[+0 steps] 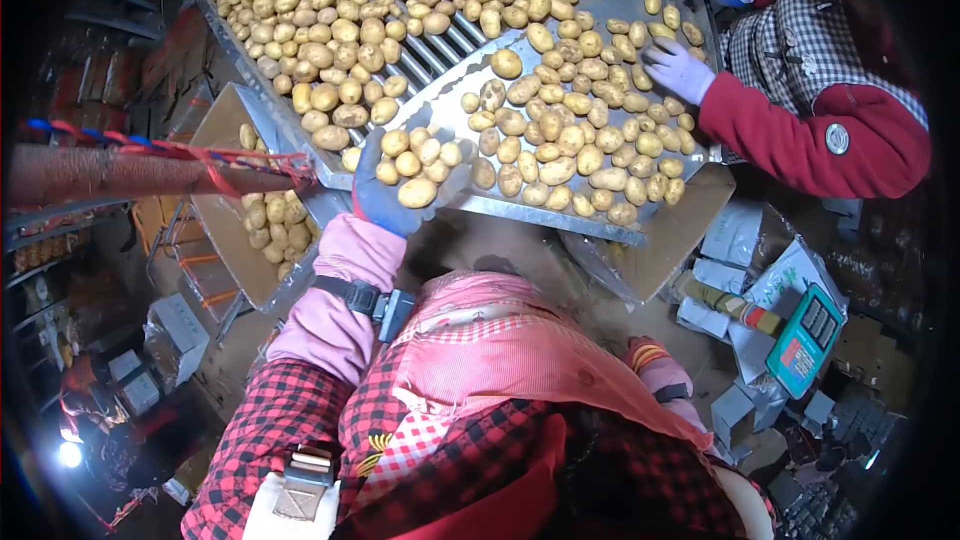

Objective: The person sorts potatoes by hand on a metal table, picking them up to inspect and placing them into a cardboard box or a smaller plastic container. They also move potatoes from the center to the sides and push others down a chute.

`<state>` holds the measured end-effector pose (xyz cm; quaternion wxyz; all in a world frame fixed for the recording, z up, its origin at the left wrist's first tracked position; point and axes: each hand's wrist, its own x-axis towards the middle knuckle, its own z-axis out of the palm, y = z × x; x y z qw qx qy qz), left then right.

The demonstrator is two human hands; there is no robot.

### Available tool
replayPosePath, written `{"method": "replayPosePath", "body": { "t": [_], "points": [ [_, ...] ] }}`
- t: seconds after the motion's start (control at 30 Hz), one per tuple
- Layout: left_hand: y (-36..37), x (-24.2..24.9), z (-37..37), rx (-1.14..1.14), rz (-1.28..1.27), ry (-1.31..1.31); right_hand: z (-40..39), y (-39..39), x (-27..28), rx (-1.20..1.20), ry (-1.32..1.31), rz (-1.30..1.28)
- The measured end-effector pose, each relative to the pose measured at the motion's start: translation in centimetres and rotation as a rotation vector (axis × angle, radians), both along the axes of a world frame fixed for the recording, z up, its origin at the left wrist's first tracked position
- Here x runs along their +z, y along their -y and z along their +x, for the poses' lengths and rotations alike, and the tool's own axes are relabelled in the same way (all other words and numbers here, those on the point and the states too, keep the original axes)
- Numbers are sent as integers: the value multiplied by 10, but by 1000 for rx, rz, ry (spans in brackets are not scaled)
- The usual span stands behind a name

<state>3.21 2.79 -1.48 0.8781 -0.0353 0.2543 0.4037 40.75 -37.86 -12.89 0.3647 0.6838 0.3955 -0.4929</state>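
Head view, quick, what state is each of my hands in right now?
Left hand: cupped, holding several small potatoes.
Right hand: barely visible; open or closed cannot be told.

metal tray (447, 105) | potatoes (571, 138) spread loose | roller bed (430, 58) (partly bare) | potatoes heaped

Clear gap noted between the pink apron (500, 360) and the front edge of the bench (545, 220), enough for a hand to pass. On top, a bare metal strip (450, 90) lies open; right of it, potatoes (571, 136) and a co-worker's gloved hand (680, 71) block a low sweep; leftward, a wire-wrapped pole (130, 178) intrudes.
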Motion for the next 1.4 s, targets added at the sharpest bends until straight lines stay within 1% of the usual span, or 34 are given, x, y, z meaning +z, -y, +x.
{"method": "replayPosePath", "body": {
  "t": [0.03, 0.07, 0.1, 0.13, 0.2, 0.27, 0.33, 0.4, 0.47, 0.5, 0.53, 0.57, 0.6, 0.67, 0.77, 0.83, 0.87, 0.9, 0.93, 1.0, 1.03, 1.07, 1.1, 1.17, 1.23, 1.27, 1.3, 1.33, 1.4],
  "points": [
    [6, 5, -8, 4, 41, -14, -11, -21, 33, -140, -70, 108],
    [14, 30, -14, 16, -71, 110, -22, -39, 54, -278, -140, 214],
    [24, 17, -29, -87, 336, -126, -28, -53, 55, -223, -87, 265],
    [33, 5, -43, -116, 710, -401, -31, -72, 51, -165, -33, 323],
    [39, 0, -99, -23, 395, 76, -35, -110, 39, -48, -28, 479],
    [88, 20, -151, 74, 512, -512, -57, -146, 51, -16, 24, 649],
    [134, 19, -213, 278, 474, -767, -73, -176, 66, 13, -47, 626],
    [186, -10, -294, 591, 281, -684, -93, -200, 89, 52, -145, 640],
    [232, -37, -355, 714, 331, -508, -103, -223, 101, 91, -123, 565],
    [251, -48, -380, 672, 485, -378, -110, -231, 102, 107, -115, 528],
    [272, -55, -393, 708, 449, -388, -105, -232, 90, 79, -137, 596],
    [291, -60, -404, 743, 413, -398, -107, -238, 91, 89, -127, 611],
    [310, -66, -411, 846, 178, -540, -109, -245, 93, 95, -114, 628],
    [332, -81, -424, 964, -160, -643, -112, -262, 98, 118, -66, 679],
    [349, -104, -439, 1012, -497, -634, -113, -300, 111, 176, -27, 971],
    [352, -115, -447, 1034, -662, -600, -107, -336, 96, 101, -24, 1155],
    [351, -118, -449, 1039, -728, -578, -112, -353, 94, 95, -31, 1184],
    [350, -120, -450, 1046, -766, -562, -118, -370, 92, 89, -41, 1214],
    [348, -121, -449, 1042, -778, -561, -127, -387, 92, 38, -87, 1162],
    [353, -132, -456, 994, -710, -583, -136, -410, 61, 102, 23, 1107],
    [350, -132, -454, 985, -699, -749, -141, -418, 47, 126, 76, 1080],
    [345, -132, -453, 969, -681, -919, -147, -427, 57, 49, 60, 993],
    [337, -132, -453, 944, -659, -1088, -139, -438, 40, 0, 45, 940],
    [319, -126, -479, 962, -668, -992, -129, -432, 39, -136, -215, 1029],
    [307, -126, -489, 999, -597, -1015, -133, -412, 36, -339, -580, 1265],
    [306, -129, -499, 976, -567, -1020, -157, -401, 68, -458, -673, 1256],
    [302, -135, -511, 951, -535, -1027, -168, -394, 83, -385, -694, 1333],
    [295, -137, -519, 926, -498, -1033, -181, -389, 97, -408, -786, 1339],
    [267, -132, -497, 1019, -509, -1082, -208, -381, 136, -484, -975, 1323]
  ]
}}
